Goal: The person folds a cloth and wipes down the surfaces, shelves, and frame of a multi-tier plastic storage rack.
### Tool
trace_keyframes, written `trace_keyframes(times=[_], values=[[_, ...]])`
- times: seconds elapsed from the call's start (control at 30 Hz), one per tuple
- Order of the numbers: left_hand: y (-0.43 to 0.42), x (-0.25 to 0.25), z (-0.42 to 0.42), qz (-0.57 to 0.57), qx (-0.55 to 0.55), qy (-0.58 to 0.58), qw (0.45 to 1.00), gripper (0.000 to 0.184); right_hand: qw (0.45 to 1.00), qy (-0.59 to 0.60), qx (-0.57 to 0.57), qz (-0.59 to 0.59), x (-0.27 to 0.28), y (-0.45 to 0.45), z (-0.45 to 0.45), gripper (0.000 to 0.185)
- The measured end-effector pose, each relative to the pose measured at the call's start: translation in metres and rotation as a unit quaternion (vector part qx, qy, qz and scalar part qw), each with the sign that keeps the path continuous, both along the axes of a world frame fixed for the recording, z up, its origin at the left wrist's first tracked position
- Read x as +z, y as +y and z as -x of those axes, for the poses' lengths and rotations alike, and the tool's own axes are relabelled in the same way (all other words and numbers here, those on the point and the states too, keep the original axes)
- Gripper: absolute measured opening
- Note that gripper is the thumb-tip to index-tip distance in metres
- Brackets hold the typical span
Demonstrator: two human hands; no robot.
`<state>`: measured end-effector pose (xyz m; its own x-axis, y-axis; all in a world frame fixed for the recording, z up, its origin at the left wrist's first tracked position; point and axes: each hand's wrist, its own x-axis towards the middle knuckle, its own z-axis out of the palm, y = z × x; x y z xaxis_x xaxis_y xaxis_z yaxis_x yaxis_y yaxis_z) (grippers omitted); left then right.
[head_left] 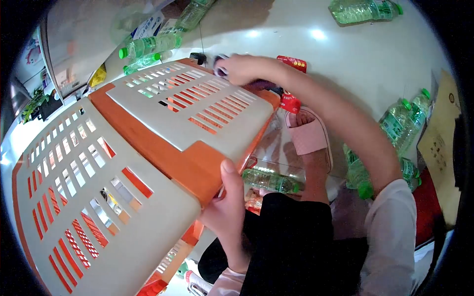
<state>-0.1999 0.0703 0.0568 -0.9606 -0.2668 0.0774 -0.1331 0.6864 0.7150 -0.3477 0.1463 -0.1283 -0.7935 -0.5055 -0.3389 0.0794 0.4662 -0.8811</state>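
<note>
A slatted plastic storage rack (163, 155), off-white with orange edges, lies tilted across the left and middle of the view. My left hand (224, 212) grips its orange edge at the near corner, thumb on top and the other fingers hidden beneath. At the far end of the rack, my right hand (242, 69) is closed on a crumpled cloth (221, 71), white and dark purple. The cloth touches or nearly touches the slatted panel; I cannot tell which.
Clear green-capped bottles lie around: one near my foot (271, 181), several at right (397, 123), others at back left (150, 45), one at top right (365, 11). Red packets (292, 63) lie behind my right forearm. A cardboard piece (442, 143) stands at right.
</note>
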Motion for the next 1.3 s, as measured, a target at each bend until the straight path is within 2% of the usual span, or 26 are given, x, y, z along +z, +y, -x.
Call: trace_keyframes(times=[0.1,0.17,0.23,0.3,0.33,0.4,0.47,0.53,0.57,0.6,0.67,0.7,0.73,0.8,0.87,0.93,0.97,1.1,1.13,1.2,1.3], values=[[-0.001,-0.001,0.001,-0.029,-0.003,-0.005,1.000,0.037,0.999,-0.032,-0.007,-0.014,0.005,0.017,-0.036,0.036],[-0.004,-0.002,0.001,-0.049,-0.010,-0.004,0.999,0.037,0.996,-0.045,-0.073,-0.038,0.011,0.019,-0.059,0.034],[-0.008,-0.002,0.003,0.003,-0.047,0.001,0.999,0.037,0.993,-0.054,-0.093,-0.050,0.019,0.017,-0.076,0.034],[-0.006,0.002,0.007,0.006,-0.041,-0.018,0.999,0.037,0.976,-0.079,-0.203,-0.021,0.031,0.017,-0.088,0.035],[-0.005,0.004,0.010,0.007,-0.036,-0.036,0.999,0.036,0.976,-0.080,-0.202,-0.021,0.039,0.017,-0.092,0.035],[-0.001,0.007,0.018,0.014,-0.036,-0.041,0.998,0.036,0.957,-0.093,-0.274,0.028,0.059,0.015,-0.101,0.038],[-0.003,0.006,0.028,0.019,-0.040,-0.044,0.998,0.035,0.937,-0.065,-0.337,0.070,0.091,0.010,-0.107,0.039],[-0.009,0.006,0.039,-0.048,-0.048,-0.055,0.996,0.033,0.913,0.022,-0.378,0.150,0.122,0.005,-0.108,0.040],[-0.012,0.005,0.039,0.040,-0.074,-0.073,0.994,0.042,0.892,0.090,-0.409,0.170,0.133,-0.002,-0.109,0.037],[-0.020,0.004,0.044,0.041,-0.077,-0.073,0.993,0.042,0.865,0.150,-0.438,0.193,0.146,-0.007,-0.107,0.037],[-0.027,-0.002,0.052,-0.144,-0.093,-0.052,0.984,0.058,0.844,0.213,-0.443,0.213,0.164,-0.012,-0.105,0.039],[-0.013,-0.002,0.046,-0.182,-0.047,-0.043,0.981,0.070,0.813,0.272,-0.482,0.182,0.161,-0.020,-0.102,0.039],[-0.013,-0.001,0.051,-0.180,-0.047,-0.045,0.982,0.070,0.812,0.271,-0.484,0.182,0.154,-0.024,-0.100,0.039],[-0.021,0.004,0.063,-0.278,-0.034,-0.041,0.959,0.072,0.775,0.313,-0.504,0.218,0.137,-0.029,-0.094,0.048],[-0.022,0.006,0.067,-0.257,-0.031,-0.070,0.963,0.074,0.771,0.312,-0.507,0.225,0.117,-0.037,-0.093,0.047],[-0.014,0.004,0.071,-0.171,-0.054,-0.008,0.984,0.075,0.807,0.247,-0.525,0.112,0.099,-0.038,-0.093,0.045],[-0.015,0.004,0.072,-0.172,-0.062,-0.017,0.983,0.075,0.806,0.247,-0.526,0.113,0.089,-0.036,-0.092,0.045],[-0.009,0.000,0.076,-0.138,-0.056,0.015,0.989,0.074,0.848,0.100,-0.518,0.060,0.028,-0.026,-0.082,0.036],[-0.011,0.001,0.079,-0.127,-0.068,0.006,0.990,0.074,0.864,0.049,-0.495,0.082,0.013,-0.021,-0.081,0.034],[-0.015,0.001,0.083,-0.118,-0.079,0.003,0.990,0.073,0.862,0.043,-0.503,0.047,-0.014,-0.021,-0.077,0.034],[-0.018,-0.002,0.086,-0.132,-0.096,0.010,0.987,0.073,0.857,0.006,-0.515,0.023,0.000,-0.027,-0.075,0.034]])
